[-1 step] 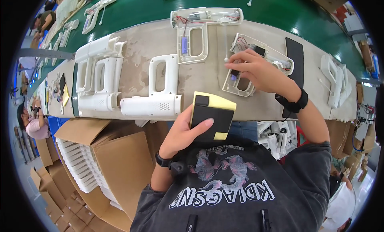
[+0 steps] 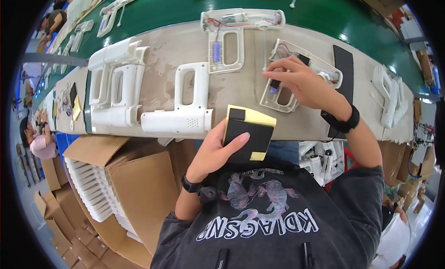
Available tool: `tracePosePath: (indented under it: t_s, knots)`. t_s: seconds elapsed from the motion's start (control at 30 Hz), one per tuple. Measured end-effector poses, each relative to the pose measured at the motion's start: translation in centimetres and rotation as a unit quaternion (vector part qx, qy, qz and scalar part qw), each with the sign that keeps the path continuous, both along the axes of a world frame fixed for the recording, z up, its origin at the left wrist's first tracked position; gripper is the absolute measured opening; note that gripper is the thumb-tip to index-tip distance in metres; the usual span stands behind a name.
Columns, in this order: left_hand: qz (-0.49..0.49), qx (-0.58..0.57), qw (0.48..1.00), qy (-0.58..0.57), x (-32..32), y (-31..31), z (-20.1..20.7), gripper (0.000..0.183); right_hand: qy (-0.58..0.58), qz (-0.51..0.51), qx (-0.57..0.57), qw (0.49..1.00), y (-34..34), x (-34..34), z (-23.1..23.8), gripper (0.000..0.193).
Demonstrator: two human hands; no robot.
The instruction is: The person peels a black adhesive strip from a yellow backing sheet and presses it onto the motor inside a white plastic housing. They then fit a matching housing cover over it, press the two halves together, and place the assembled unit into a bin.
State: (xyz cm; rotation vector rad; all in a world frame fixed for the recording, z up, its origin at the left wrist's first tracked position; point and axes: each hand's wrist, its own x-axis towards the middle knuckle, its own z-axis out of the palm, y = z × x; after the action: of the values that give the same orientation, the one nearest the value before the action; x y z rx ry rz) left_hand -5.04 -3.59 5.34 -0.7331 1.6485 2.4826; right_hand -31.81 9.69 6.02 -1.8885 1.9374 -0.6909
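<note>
My left hand holds a pad of black foam stickers on yellow backing paper, its thumb lying across the front. My right hand hovers over an open white handheld housing at the right. Its thumb and fingertips come together near a thin white rod; anything between them is too small to make out. Inside that housing are red wires, a purple battery and black foam pieces, partly hidden by the hand. Beyond lies another open housing with a motor, wires and a purple battery.
Closed white housings lie at the left of the grey mat, more further left. A black foam strip and white shells are on the right. A cardboard box of white parts stands below. Beyond runs a green surface.
The whole view has shifted very slightly. Both hands keep the same pose and place relative to the housings.
</note>
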Motion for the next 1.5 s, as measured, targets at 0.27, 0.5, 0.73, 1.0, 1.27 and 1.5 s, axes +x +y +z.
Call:
tracePosePath:
  t_s: [0.27, 0.5, 0.73, 1.0, 1.27, 1.5]
  knots:
    - [-0.042, -0.204, 0.976, 0.059, -0.8, 0.3, 0.7, 0.033, -0.264, -0.026, 0.036, 0.963, -2.0, 6.7, 3.4, 0.03]
    - [-0.079, -0.121, 0.987, 0.077, -0.1, -1.5, 0.7, 0.037, -0.385, -0.098, 0.066, 0.915, -6.2, -0.2, 1.5, 0.023]
    - [-0.035, 0.011, 0.999, 0.032, -1.4, -2.3, -0.2, 0.044, -0.073, -0.172, -0.013, 0.982, -13.8, -11.4, 0.2, 0.026]
    - [-0.04, 0.038, 0.998, -0.019, -2.3, -3.4, -0.3, 0.043, -0.065, -0.101, 0.014, 0.993, -16.0, -10.1, -0.8, 0.027]
    - [0.011, 0.019, 1.0, 0.0, -2.3, -3.1, -0.3, 0.043, -0.022, -0.086, -0.03, 0.996, -15.9, -9.1, -0.9, 0.023]
    - [0.231, -0.003, 0.973, 0.003, -2.5, -3.5, 0.4, 0.034, -0.156, 0.058, 0.043, 0.985, -9.6, 1.8, 6.0, 0.019]
